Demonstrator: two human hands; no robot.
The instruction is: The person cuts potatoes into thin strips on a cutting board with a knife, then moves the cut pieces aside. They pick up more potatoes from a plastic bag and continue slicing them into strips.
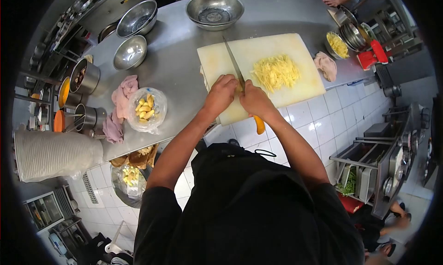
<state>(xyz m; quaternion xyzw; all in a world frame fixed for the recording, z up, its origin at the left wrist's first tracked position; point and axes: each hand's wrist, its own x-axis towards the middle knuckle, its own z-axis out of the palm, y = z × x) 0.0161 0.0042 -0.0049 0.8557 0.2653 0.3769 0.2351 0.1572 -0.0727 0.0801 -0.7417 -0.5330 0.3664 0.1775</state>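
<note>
A knife with a yellow-orange handle is in my right hand, which is closed around it near the base of the blade. Its long blade points away over the white cutting board. My left hand has its fingers pressed together beside the blade, around a small yellowish piece that is mostly hidden. To the right on the board lies a pile of thin yellow strips. Peeled yellow pieces sit in a plastic-lined bowl at the left.
Metal bowls stand at the back, another bowl at the left. Pink cloths lie by the lined bowl, one cloth right of the board. A bowl of yellow strips is farther right. A co-worker's hand shows at the back right.
</note>
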